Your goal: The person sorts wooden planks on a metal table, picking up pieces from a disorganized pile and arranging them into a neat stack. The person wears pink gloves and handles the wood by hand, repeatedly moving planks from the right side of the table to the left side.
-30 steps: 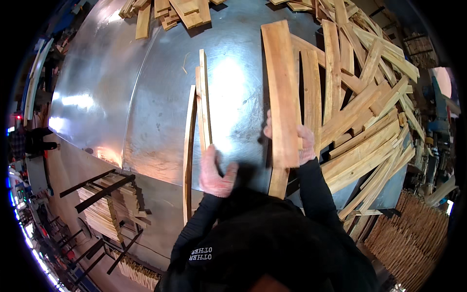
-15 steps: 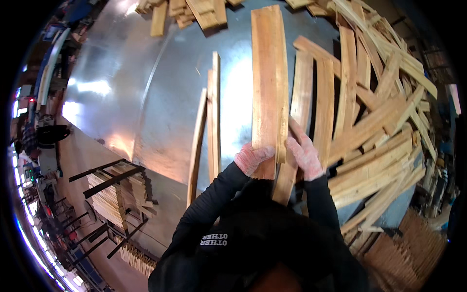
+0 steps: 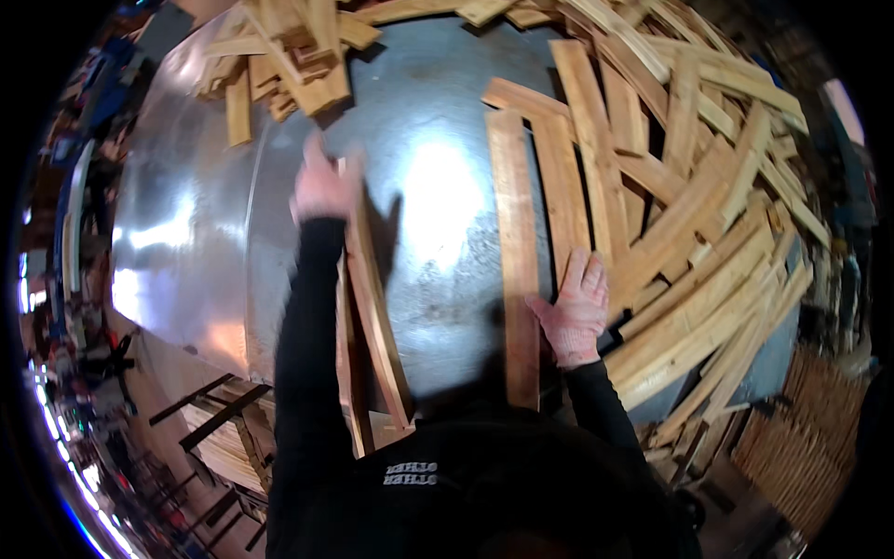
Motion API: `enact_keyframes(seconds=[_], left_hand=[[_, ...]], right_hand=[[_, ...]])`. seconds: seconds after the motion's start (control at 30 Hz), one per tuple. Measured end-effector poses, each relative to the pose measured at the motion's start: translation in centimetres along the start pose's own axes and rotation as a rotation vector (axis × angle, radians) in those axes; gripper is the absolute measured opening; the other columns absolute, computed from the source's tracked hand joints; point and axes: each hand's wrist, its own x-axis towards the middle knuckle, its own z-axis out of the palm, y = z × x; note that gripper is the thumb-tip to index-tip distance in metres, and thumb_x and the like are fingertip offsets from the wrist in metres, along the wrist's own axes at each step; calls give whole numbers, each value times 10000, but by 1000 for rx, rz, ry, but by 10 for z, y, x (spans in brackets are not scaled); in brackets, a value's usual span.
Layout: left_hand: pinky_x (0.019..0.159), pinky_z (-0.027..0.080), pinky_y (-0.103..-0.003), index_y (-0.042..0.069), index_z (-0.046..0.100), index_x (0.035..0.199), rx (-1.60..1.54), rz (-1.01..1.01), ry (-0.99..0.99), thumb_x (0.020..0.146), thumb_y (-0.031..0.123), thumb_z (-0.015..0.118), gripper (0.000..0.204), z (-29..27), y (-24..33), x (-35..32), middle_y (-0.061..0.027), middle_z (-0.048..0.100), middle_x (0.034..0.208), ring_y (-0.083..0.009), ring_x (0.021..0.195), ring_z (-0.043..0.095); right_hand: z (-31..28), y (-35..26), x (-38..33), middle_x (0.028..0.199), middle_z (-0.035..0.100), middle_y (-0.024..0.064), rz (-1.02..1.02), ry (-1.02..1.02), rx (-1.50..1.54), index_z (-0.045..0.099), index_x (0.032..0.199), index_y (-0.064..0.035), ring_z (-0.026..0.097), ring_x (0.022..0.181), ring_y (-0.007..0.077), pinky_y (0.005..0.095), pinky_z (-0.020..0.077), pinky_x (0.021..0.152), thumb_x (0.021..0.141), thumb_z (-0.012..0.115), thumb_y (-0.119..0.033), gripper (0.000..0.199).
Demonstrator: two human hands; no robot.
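My left hand point(image 3: 326, 186), in a pale pink glove, is at the far end of two narrow wooden strips on the left. Motion blurs its fingers, so its grip on them cannot be made out. The nearer-to-middle strip point(image 3: 374, 298) slants toward me, and the other strip point(image 3: 346, 359) lies close along its left side. My right hand point(image 3: 573, 317), gloved alike, is flat with fingers stretched and thumb out at the right edge of a long flat board point(image 3: 515, 252). Just beyond its fingertips runs another board point(image 3: 562, 196).
A metal-topped table point(image 3: 196, 252) carries the wood. Crossed boards make a large heap point(image 3: 708, 205) on the right, and a smaller pile point(image 3: 289, 56) is at the far left. Beside the table's near left edge stands a dark-framed rack point(image 3: 223, 429) with stacked wood.
The broad board held between both hands is gone from there. My left hand has swung far left to the narrow strips, which now slant. My right hand has opened out flat.
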Motion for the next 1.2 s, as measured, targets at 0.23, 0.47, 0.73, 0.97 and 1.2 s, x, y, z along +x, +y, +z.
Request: enact_keyframes(seconds=[0.23, 0.47, 0.73, 0.97, 1.2], left_hand=[[1074, 387, -500, -76, 360, 1431, -256, -56, -37, 750, 239, 812, 876, 21, -48, -296, -301, 430, 1414, -403, 1294, 451], [1152, 312, -410, -87, 196, 1510, -721, -321, -452, 874, 327, 737, 931, 118, -16, -314, -305, 305, 1524, -368, 1413, 349], [1134, 340, -430, -56, 230, 1507, -610, -221, -391, 771, 464, 787, 1059, 139, -51, -327, -285, 399, 1457, -386, 1358, 409], [810, 553, -337, 7, 245, 1491, -826, -382, -411, 713, 4, 690, 896, 142, -56, -299, -157, 587, 1125, -246, 919, 631], [738, 543, -308, 13, 394, 1371, -962, -396, -356, 754, -71, 640, 670, 128, -75, -303, -99, 614, 1025, -189, 856, 624]], right_hand=[[-8, 30, 22, 1360, 535, 229, 47, -122, 569, 320, 1517, -48, 559, 1201, 364, 430, 455, 1017, 758, 776, -259, 910], [54, -48, 2, 1470, 425, 273, -158, 3, 308, 261, 1549, -78, 534, 1255, 338, 382, 430, 1041, 837, 703, -425, 907], [74, -37, -9, 1320, 546, 298, 59, -333, 707, 375, 1447, -15, 564, 1189, 420, 429, 474, 991, 844, 673, -495, 827], [13, 10, 21, 1549, 299, 284, 74, 380, 360, 297, 1521, -7, 276, 1450, 397, 434, 234, 1184, 804, 731, -536, 990], [-11, 38, 44, 1580, 201, 257, 323, 199, 376, 213, 1544, -67, 222, 1460, 425, 458, 253, 1190, 725, 778, -220, 1007]])
